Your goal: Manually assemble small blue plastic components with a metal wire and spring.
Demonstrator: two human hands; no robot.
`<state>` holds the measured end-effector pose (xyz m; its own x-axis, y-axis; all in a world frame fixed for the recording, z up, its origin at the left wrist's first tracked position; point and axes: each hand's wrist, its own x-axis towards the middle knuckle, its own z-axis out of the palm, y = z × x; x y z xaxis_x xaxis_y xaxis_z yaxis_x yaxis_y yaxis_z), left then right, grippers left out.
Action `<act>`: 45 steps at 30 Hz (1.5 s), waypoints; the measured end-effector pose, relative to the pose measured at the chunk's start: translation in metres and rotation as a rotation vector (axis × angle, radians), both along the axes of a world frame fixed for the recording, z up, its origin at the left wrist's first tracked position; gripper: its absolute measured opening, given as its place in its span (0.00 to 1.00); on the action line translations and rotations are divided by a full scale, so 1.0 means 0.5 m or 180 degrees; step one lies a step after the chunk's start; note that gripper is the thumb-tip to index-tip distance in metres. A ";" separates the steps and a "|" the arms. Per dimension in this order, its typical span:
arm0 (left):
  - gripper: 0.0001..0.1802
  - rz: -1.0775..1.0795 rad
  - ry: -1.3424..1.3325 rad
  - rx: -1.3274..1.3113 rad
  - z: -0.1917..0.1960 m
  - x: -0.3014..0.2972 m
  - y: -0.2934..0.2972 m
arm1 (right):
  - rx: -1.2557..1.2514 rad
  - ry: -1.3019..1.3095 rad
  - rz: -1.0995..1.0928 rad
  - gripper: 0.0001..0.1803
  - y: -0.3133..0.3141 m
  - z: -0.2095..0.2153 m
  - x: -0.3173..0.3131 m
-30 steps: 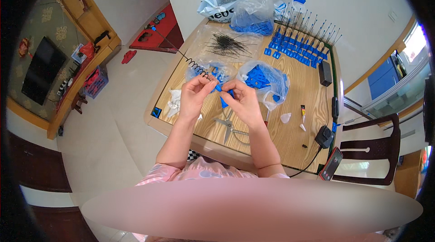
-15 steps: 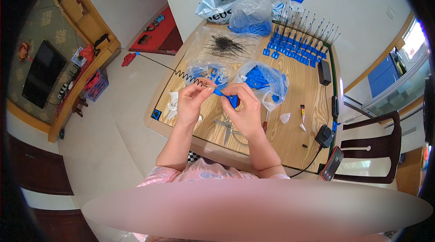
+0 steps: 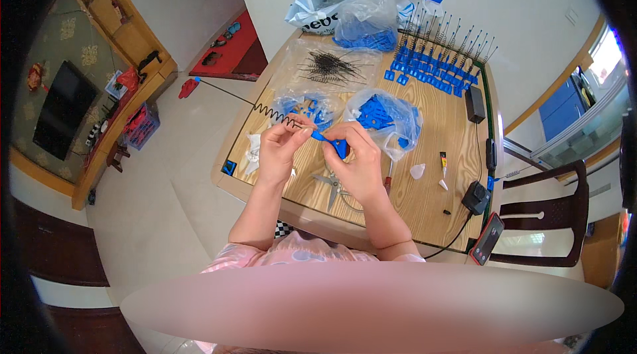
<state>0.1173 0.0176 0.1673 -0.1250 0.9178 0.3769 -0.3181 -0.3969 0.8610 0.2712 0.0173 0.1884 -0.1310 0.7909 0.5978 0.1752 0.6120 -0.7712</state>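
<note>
Between the fingers of my left hand (image 3: 281, 148) is a black coiled spring wire (image 3: 269, 112), its long straight end reaching up and left to a small blue tip. My right hand (image 3: 358, 158) pinches a blue plastic piece (image 3: 340, 147). The wire's near end meets the blue piece between my two hands; my fingertips hide the exact joint. Just beyond my hands lie an open clear bag of small blue parts (image 3: 306, 110) and another bag of blue plastic pieces (image 3: 378, 115). Below my right hand rest scissors (image 3: 330, 189) and a screwdriver with a reddish handle (image 3: 388, 185).
Loose black spring wires (image 3: 330, 67) lie on a plastic sheet at the back. Rows of blue bases with upright springs (image 3: 434, 69) stand at the back right. A glue tube (image 3: 443, 163), a black adapter (image 3: 475, 198) and a phone (image 3: 488, 240) are at the right.
Both hands keep nearly the same place and grip. The wire's blue-tipped end has shifted very slightly to the left.
</note>
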 end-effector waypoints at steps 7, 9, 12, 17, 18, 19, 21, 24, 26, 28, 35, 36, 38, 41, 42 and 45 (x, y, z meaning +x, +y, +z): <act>0.06 0.0227 0.0080 -0.0221 0.007 0.003 0.010 | -0.0952 0.0361 0.0736 0.05 0.038 -0.031 -0.006; 0.06 0.0250 0.0111 -0.0291 0.007 0.000 0.025 | -0.1375 0.0663 0.1060 0.06 0.061 -0.056 -0.015; 0.06 0.0305 0.0414 -0.0384 -0.006 -0.013 0.052 | -0.1380 0.0886 0.1219 0.06 0.090 -0.079 -0.028; 0.07 0.0146 0.0672 -0.0632 -0.015 -0.026 0.072 | -0.2169 0.0958 0.1424 0.07 0.112 -0.094 -0.029; 0.07 0.0153 0.0670 -0.0628 -0.013 -0.027 0.072 | -0.2165 0.0953 0.1430 0.07 0.113 -0.095 -0.030; 0.07 0.0142 0.0686 -0.0648 -0.010 -0.027 0.071 | -0.2178 0.0975 0.1418 0.07 0.112 -0.095 -0.031; 0.08 0.0132 0.0702 -0.0664 -0.006 -0.026 0.071 | -0.2186 0.0997 0.1405 0.07 0.111 -0.094 -0.032; 0.08 0.0155 0.0705 -0.0644 -0.005 -0.024 0.069 | -0.2102 0.1002 0.1354 0.07 0.106 -0.092 -0.033; 0.08 0.0157 0.0734 -0.0660 -0.007 -0.026 0.069 | -0.1980 0.1033 0.1372 0.07 0.104 -0.091 -0.033; 0.08 0.0142 0.0716 -0.0650 -0.004 -0.025 0.070 | -0.1975 0.1025 0.1378 0.07 0.106 -0.091 -0.032; 0.06 0.0355 0.0497 -0.0600 0.005 -0.010 0.073 | -0.2451 0.1669 0.1762 0.07 0.127 -0.102 -0.024; 0.06 0.0343 0.0499 -0.0601 0.005 -0.007 0.069 | -0.2449 0.1674 0.1751 0.07 0.128 -0.099 -0.021; 0.10 0.0677 0.0397 -0.0349 -0.002 -0.001 0.054 | -0.2609 0.2316 0.2125 0.07 0.127 -0.092 -0.013; 0.08 0.1653 0.1013 0.0047 -0.133 -0.029 0.032 | -0.2680 0.2534 0.2348 0.09 0.126 -0.084 -0.016; 0.08 0.1832 0.1378 0.0142 -0.159 -0.019 0.011 | -0.2684 0.2546 0.2320 0.09 0.129 -0.088 -0.010; 0.08 0.1907 0.2002 0.0115 -0.245 -0.014 -0.060 | -0.2668 0.2679 0.2445 0.09 0.134 -0.096 -0.004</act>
